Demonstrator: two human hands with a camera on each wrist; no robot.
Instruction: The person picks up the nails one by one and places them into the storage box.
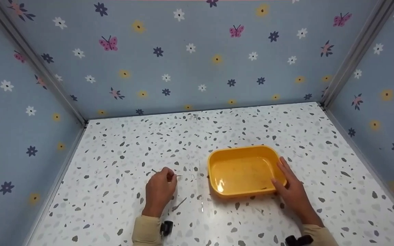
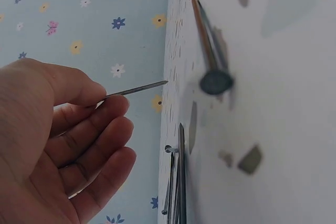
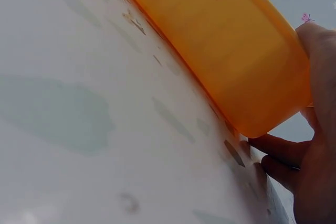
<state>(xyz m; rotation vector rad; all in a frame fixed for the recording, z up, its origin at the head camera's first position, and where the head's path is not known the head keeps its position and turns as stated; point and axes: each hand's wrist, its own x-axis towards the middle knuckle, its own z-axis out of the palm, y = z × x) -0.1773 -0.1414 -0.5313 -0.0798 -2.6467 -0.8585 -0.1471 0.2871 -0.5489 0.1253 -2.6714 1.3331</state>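
Observation:
My left hand (image 1: 159, 191) pinches a thin metal nail (image 2: 139, 88) between thumb and forefinger, its point facing away from the palm, just above the tabletop. Near that hand, a loose nail (image 1: 180, 204) lies on the table. In the left wrist view, a flat-headed nail (image 2: 206, 40) rests close to the camera, and several more nails (image 2: 181, 177) lie lower down. To the right stands a yellow plastic tub (image 1: 241, 171). My right hand (image 1: 294, 194) grips its right end, thumb over the rim and fingers along the outside wall.
The white speckled tabletop (image 1: 142, 140) spreads around both hands. Blue flowered panels (image 1: 190, 68) enclose it at the back and on both sides, with grey metal strips (image 1: 357, 51) at the corners. A small dark mark (image 1: 264, 188) shows on the tub's floor.

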